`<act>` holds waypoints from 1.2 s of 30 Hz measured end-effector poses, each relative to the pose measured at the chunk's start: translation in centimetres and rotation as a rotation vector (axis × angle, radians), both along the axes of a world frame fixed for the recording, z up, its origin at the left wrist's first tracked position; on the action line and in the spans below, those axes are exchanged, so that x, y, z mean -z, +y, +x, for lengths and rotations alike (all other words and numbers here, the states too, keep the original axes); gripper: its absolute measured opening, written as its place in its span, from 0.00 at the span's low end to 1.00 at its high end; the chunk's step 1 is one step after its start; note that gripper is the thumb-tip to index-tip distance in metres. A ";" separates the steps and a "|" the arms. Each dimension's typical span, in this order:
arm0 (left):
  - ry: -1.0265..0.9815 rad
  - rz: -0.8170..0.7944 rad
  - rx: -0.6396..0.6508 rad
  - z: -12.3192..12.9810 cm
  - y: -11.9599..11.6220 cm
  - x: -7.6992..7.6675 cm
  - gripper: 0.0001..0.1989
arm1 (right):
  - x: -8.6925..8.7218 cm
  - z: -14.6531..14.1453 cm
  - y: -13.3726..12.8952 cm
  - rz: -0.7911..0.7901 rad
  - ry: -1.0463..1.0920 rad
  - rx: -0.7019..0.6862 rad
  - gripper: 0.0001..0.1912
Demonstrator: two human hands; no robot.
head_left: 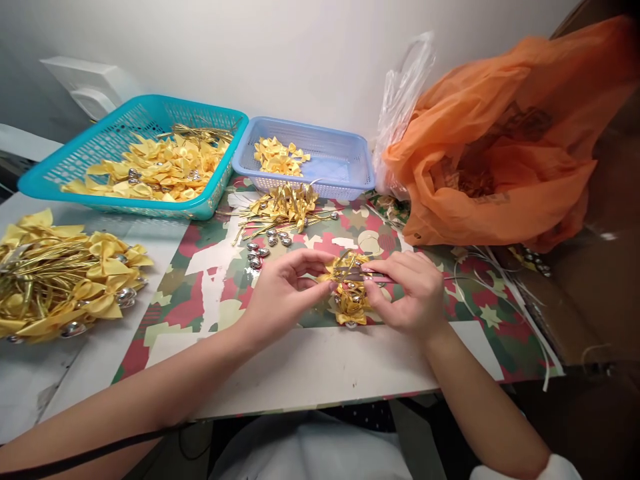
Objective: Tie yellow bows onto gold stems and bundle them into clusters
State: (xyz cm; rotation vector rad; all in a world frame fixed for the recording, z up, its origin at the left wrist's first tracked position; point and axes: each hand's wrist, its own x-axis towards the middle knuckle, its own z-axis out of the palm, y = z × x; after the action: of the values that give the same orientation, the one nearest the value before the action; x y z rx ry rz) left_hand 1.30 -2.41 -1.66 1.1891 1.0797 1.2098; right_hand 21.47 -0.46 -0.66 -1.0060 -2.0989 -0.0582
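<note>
My left hand [295, 287] pinches the upper left part of a small cluster of yellow ribbon bows [351, 301] with gold cord and silver beads. From the right, my right hand [407, 287] grips a thin dark metal tool, like tweezers [377, 277], whose tips reach into the cord between both hands. The bow cluster lies over the patterned sheet [280, 300]. Beyond my left hand are several loose silver beads [257, 253] and a pile of yellow bows with gold cords [287, 205].
A teal basket [175, 212] of bows stands back left, beside a blue basket [345, 190] with fewer bows. A large bundle of bows [95, 267] lies at the left. An orange plastic bag [450, 113] fills the back right. White strips [470, 293] lie at the right.
</note>
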 end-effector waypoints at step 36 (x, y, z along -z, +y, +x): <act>-0.036 -0.123 -0.006 -0.1 0.2 -0.1 0.16 | -0.2 0.6 0.7 -0.226 0.199 0.053 0.07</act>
State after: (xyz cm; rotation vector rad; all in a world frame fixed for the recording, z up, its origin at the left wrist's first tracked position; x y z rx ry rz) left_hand 1.15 -2.20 -1.53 1.0665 1.1159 1.1484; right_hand 22.05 0.20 -0.46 -1.1511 -1.9267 0.2482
